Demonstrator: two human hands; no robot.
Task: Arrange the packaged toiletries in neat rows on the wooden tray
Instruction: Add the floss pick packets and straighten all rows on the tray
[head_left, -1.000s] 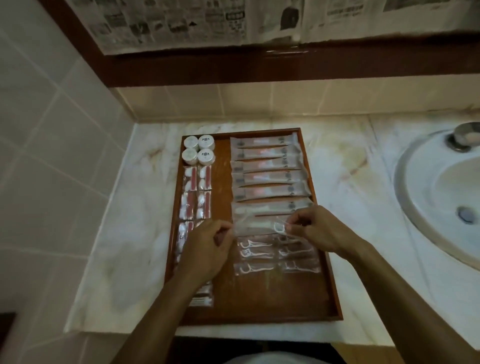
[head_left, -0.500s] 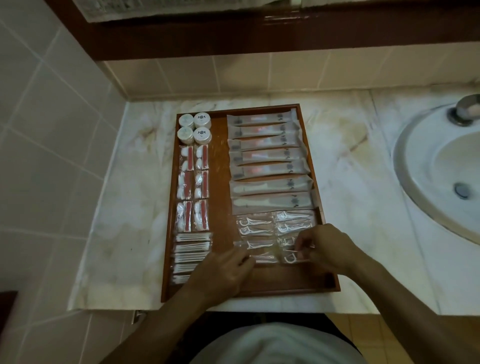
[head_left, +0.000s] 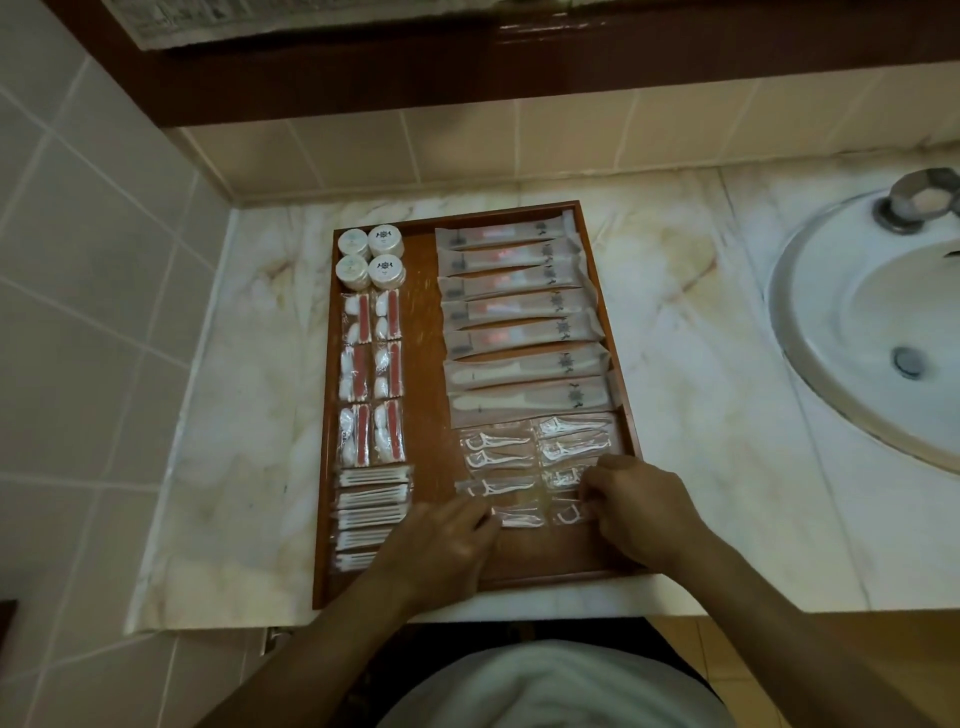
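The wooden tray (head_left: 423, 415) lies on the marble counter. Its left column holds round white jars (head_left: 370, 255), red-and-white packets (head_left: 371, 376) and cotton swab packs (head_left: 370, 512). Long frosted sachets (head_left: 519, 322) fill the upper right in rows. Below them sit clear floss pick packets (head_left: 501, 449) in two columns. My left hand (head_left: 441, 551) rests on the tray, fingertips touching the left end of the nearest floss packet (head_left: 519, 517). My right hand (head_left: 636, 506) has curled fingers pinching the floss packets (head_left: 566, 514) in the right column.
A white sink basin (head_left: 810, 332) with a metal tap (head_left: 919, 200) lies to the right. Tiled walls close off the left and back. The counter's front edge (head_left: 519, 608) runs just below the tray.
Both hands moved from the tray's middle to its near end. The floss packet held up earlier now lies flat in the rows. The camera tilted down.
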